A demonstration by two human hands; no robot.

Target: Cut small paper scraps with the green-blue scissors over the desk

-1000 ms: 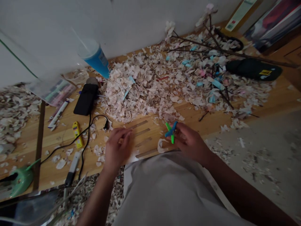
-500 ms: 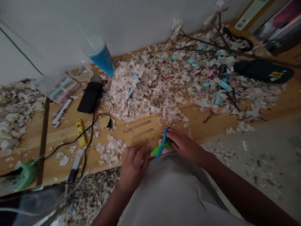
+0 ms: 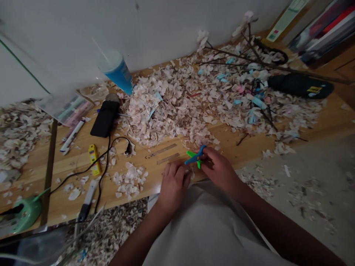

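My right hand (image 3: 219, 166) grips a pair of blue and green scissors (image 3: 197, 158) by the handles at the table's front edge. The blades are spread and point left, over my left hand. My left hand (image 3: 174, 184) is closed with its fingers curled, just left of the scissors; what its fingertips pinch, if anything, is hidden. A small pale scrap, perhaps a petal, shows dimly between the two hands. Beyond them lies a big heap of whitish petals (image 3: 161, 111), and a small petal pile (image 3: 130, 180) is left of my left hand.
At the left lie a black phone (image 3: 104, 119) on a cable, a yellow packet (image 3: 94, 159), a utility knife (image 3: 88, 199) and a green device (image 3: 29, 212). A blue cup (image 3: 119, 75) stands by the wall. A flowering branch (image 3: 266, 62) and dark pouch (image 3: 301, 86) lie right.
My left hand has moved right, closer to the scissors. The scissors have swung from pointing down-left to pointing left, with their blades still apart. The view has shifted slightly.
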